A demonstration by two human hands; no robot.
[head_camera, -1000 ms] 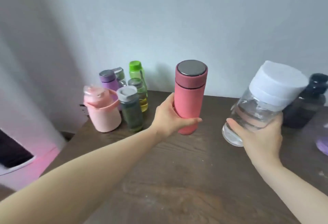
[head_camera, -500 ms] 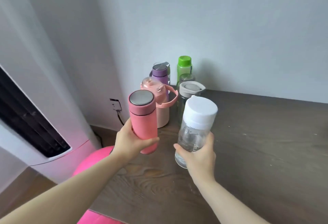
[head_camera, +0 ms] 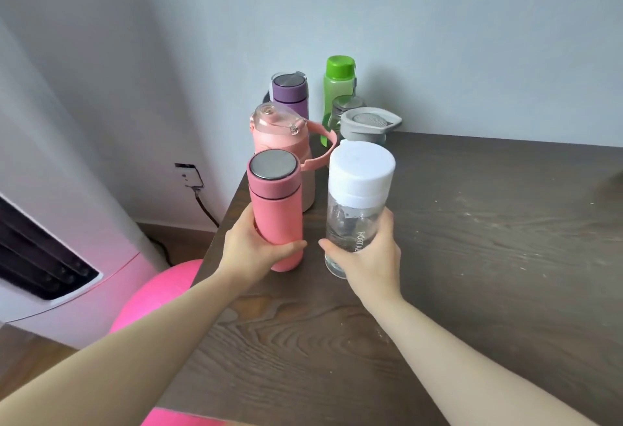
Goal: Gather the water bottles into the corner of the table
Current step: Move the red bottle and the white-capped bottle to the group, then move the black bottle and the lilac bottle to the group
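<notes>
Dark wood-grain tabletop (head_camera: 472,257): corner cluster of bottles (head_camera: 338,88) stood at rear. Coral-pink steel-capped flask (head_camera: 274,210), left hand (head_camera: 251,250) fingers clamped; clear white-capped bottle (head_camera: 357,210), right hand (head_camera: 369,257) fingers clamped. Both had travelled from mid-table to just beside the cluster; set-down apparently pending.

Upright coral flask (head_camera: 277,215), clear white-capped bottle (head_camera: 357,203) (both held), five bottles (head_camera: 338,86) clustered in corner

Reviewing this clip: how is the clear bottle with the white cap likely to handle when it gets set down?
The clear bottle looks nearly empty, so it is probably light. It is tall and narrow under a bulky white cap, so it may tip if bumped. Its smooth wall could be slippery, though the right hand wraps it fully.
</notes>
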